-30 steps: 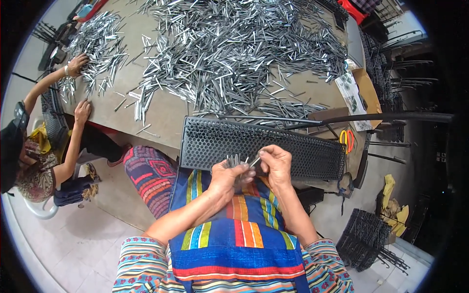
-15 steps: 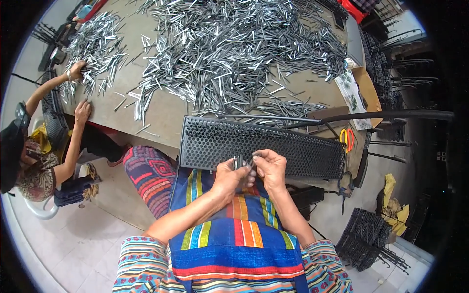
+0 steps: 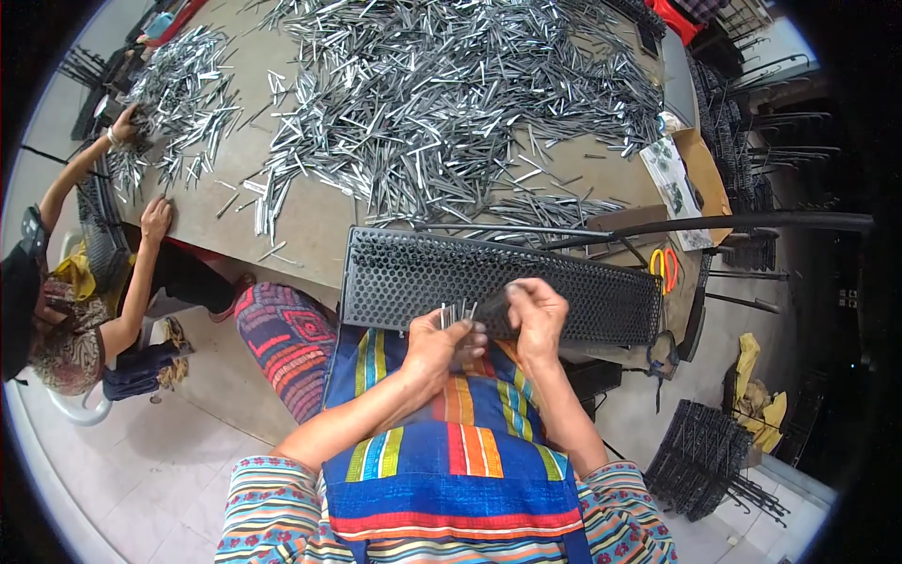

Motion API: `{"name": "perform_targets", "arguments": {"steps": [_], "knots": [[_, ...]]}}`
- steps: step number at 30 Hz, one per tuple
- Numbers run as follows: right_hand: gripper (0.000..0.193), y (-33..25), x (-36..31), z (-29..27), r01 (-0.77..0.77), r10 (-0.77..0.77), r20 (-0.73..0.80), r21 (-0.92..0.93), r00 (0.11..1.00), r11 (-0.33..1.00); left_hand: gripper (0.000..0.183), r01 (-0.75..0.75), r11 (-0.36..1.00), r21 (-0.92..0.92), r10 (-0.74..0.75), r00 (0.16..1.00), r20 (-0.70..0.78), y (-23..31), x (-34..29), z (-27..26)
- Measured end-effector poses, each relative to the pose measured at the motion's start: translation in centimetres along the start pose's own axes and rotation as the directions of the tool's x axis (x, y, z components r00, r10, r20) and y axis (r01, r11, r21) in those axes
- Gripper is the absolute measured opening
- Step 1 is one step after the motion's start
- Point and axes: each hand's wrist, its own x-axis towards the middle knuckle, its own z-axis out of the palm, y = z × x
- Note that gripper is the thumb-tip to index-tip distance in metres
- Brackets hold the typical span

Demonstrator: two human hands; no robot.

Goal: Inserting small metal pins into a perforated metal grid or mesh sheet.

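Note:
My left hand (image 3: 437, 348) is closed around a small bundle of thin metal strips (image 3: 458, 314), their ends sticking up past the thumb. Just right of it, my right hand (image 3: 538, 320) has its fingers pinched together; whatever they hold, if anything, is too small and blurred to make out. Both hands are over the near edge of a long black rack (image 3: 404, 282) full of round holes, tilted against the table edge above my lap. Darker rows along the rack's upper left may be filled holes, but I cannot tell.
A large heap of metal strips (image 3: 404, 103) covers the table (image 3: 315, 221). Orange-handled scissors (image 3: 664, 271) and an open carton (image 3: 709, 183) are at the right, with a black bar (image 3: 752, 222) crossing there. On the left, a co-worker's hands (image 3: 156, 218) rest near a smaller pile (image 3: 188, 89).
My right hand has moved right, away from the strips in my left hand. My left hand stays nearly in place. The co-worker's far hand has shifted left.

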Motion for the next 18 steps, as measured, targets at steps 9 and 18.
{"name": "perform_targets", "arguments": {"steps": [9, 18], "knots": [[0.009, 0.4, 3.6, -0.5, 0.598, -0.591, 0.185, -0.477, 0.785, 0.644, 0.011, 0.051, 0.998, 0.027, -0.051, 0.999, -0.015, 0.1, 0.2, 0.8], [0.01, -0.6, 3.2, 0.8, 0.549, -0.533, 0.231, -0.607, 0.814, 0.575, 0.015, 0.03, 0.996, 0.089, -0.033, 0.999, 0.029, 0.5, 0.2, 0.9]]}}
